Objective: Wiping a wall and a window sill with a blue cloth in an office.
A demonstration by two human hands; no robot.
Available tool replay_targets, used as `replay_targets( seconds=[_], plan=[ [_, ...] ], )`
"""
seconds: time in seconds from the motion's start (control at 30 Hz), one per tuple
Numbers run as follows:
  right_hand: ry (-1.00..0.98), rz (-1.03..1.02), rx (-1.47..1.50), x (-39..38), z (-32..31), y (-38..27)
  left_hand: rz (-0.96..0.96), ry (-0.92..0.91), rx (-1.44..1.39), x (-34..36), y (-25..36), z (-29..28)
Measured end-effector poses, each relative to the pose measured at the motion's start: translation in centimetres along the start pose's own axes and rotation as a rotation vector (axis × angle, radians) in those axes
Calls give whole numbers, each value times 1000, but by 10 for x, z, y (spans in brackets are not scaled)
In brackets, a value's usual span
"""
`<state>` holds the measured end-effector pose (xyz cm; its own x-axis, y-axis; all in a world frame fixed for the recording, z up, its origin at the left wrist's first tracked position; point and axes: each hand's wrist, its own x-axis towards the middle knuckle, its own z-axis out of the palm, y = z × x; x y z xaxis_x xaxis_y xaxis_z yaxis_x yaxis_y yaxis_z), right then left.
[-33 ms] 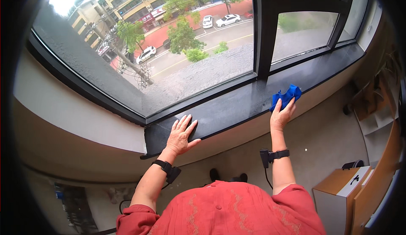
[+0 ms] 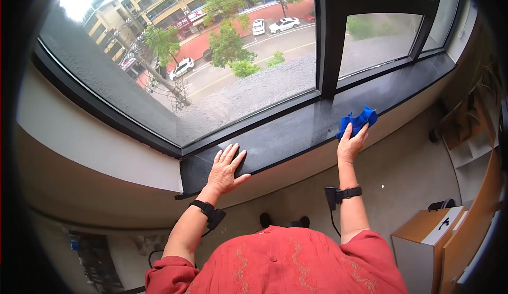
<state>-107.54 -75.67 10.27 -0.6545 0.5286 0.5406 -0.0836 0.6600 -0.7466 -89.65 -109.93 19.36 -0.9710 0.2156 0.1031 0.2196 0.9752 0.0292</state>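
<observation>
Head view looks down on both hands at a dark window sill (image 2: 296, 130). Fingers (image 2: 228, 154) of the left hand (image 2: 225, 171) lie spread apart and flat on the sill, palm down, the thumb out over its front edge, holding nothing. Fingers (image 2: 349, 131) of the right hand (image 2: 350, 145) are closed on a crumpled blue cloth (image 2: 358, 120), which bunches above the fingertips and rests on the sill, well apart from the left hand. Beyond both sets of fingers runs the black window frame (image 2: 325, 35) and the glass, with a street and parked cars outside. Below the wrists sit black wrist straps (image 2: 203, 209), then red sleeves. Off to the right of the right hand stands a cardboard box (image 2: 423, 241) on the floor.
</observation>
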Motion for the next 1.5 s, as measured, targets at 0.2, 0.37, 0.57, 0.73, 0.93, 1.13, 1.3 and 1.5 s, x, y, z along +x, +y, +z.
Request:
replay_targets(
  seconds=[0.2, 0.37, 0.57, 0.73, 0.93, 1.13, 1.3, 1.5],
  plan=[
    [-45, 370, 231, -7, 5, -1, -3, -13, 12, -2, -3, 1],
    [-119, 564, 387, -30, 1, -24, -8, 13, -12, -3, -3, 5],
    [-210, 747, 566, -60, -8, -57, -1, 37, -56, -4, -5, 8],
    [-214, 752, 659, -90, -8, -77, 18, 58, -94, -3, -7, 13],
    [-382, 808, 722, -133, -14, -111, 25, 73, -166, -3, -12, 14],
    [-497, 802, 721, -183, -21, -144, 25, 93, -267, -4, -17, 16],
    [-595, 855, 820, -214, -26, -163, 34, 126, -328, -4, -19, 17],
    [-590, 827, 948, -239, -32, -176, 43, 160, -424, -5, -24, 18]
  ],
)
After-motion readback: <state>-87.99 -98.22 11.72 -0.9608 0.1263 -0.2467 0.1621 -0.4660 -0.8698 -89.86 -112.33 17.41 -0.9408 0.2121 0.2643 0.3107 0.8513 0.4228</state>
